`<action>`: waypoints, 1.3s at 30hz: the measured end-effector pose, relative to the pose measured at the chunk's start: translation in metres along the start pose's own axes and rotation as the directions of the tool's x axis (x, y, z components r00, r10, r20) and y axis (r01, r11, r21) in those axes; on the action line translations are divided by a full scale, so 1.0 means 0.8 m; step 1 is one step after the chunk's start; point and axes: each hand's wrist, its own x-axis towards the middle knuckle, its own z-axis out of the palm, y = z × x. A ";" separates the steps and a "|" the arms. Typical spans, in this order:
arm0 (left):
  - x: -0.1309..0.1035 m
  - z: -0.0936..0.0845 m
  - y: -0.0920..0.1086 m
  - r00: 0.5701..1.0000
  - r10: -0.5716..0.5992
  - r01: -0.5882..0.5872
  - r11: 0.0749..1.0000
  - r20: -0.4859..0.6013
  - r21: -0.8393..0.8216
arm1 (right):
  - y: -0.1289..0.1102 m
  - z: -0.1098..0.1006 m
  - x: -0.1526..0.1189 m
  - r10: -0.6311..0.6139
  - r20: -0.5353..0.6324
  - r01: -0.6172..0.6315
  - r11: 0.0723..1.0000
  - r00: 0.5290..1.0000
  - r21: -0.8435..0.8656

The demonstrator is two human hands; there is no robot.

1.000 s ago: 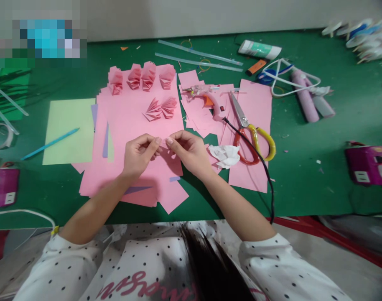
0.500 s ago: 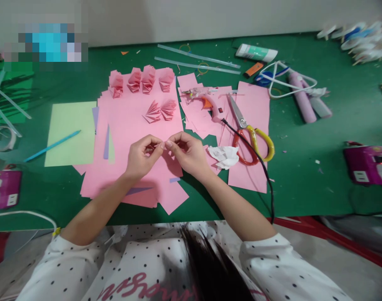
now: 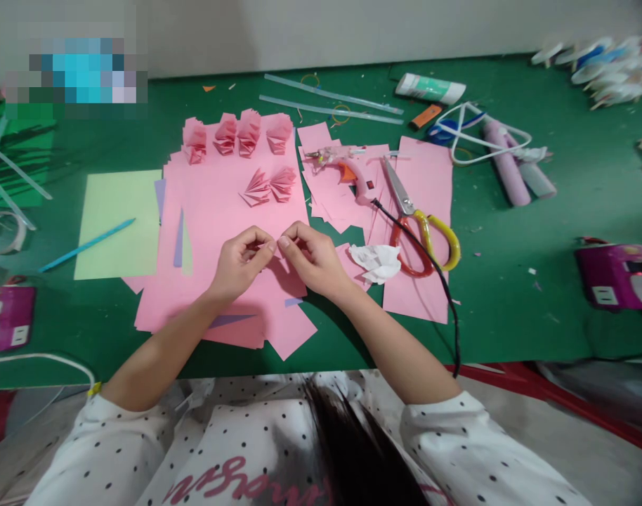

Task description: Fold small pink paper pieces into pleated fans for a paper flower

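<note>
My left hand (image 3: 241, 261) and my right hand (image 3: 313, 256) meet almost tip to tip over the stack of pink paper (image 3: 220, 211). Thumb and forefinger are pinched together on each. Whatever lies between the fingertips is too small or hidden to make out. Just beyond them, two pleated pink paper pieces (image 3: 268, 186) lie side by side on the stack. Along its far edge stands a row of several folded pink paper pieces (image 3: 248, 133). A crumpled white tissue (image 3: 376, 263) sits to the right of my right hand.
Right of the stack are a pink glue gun (image 3: 360, 176) with a black cord, scissors (image 3: 405, 193) with red and yellow handles, and more pink sheets (image 3: 418, 299). Clear glue sticks (image 3: 331, 109) lie behind. To the left, a blue pencil (image 3: 89, 244) rests across pale green paper (image 3: 118, 197).
Both hands stay pinched over the paper stack, with the fingertips slightly shifted. The objects on the table keep their places.
</note>
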 end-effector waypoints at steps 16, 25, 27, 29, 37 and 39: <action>0.001 -0.001 -0.003 0.999 0.003 -0.003 1.000 -0.036 -0.003 | 0.004 -0.003 0.000 0.140 -0.041 -0.136 0.987 0.989 0.086; 0.001 -0.001 0.000 1.000 -0.005 0.005 1.000 -0.026 -0.008 | 0.007 -0.013 0.004 0.183 0.059 -0.192 0.946 0.981 0.261; 0.001 -0.001 0.000 1.000 -0.007 0.007 1.000 -0.020 -0.015 | 0.007 -0.012 0.004 0.185 0.077 -0.200 0.938 0.980 0.282; 0.001 -0.001 -0.001 1.000 -0.009 0.008 1.000 -0.017 -0.025 | 0.008 -0.012 0.004 0.195 0.095 -0.214 0.932 0.976 0.293; 0.001 -0.002 0.000 1.000 -0.017 0.017 1.000 -0.008 -0.007 | 0.006 -0.017 0.005 0.191 0.149 -0.220 0.951 0.970 0.216; 0.001 -0.002 0.000 1.000 -0.025 0.025 1.000 -0.001 -0.002 | 0.005 -0.018 0.005 0.179 0.147 -0.206 0.960 0.973 0.188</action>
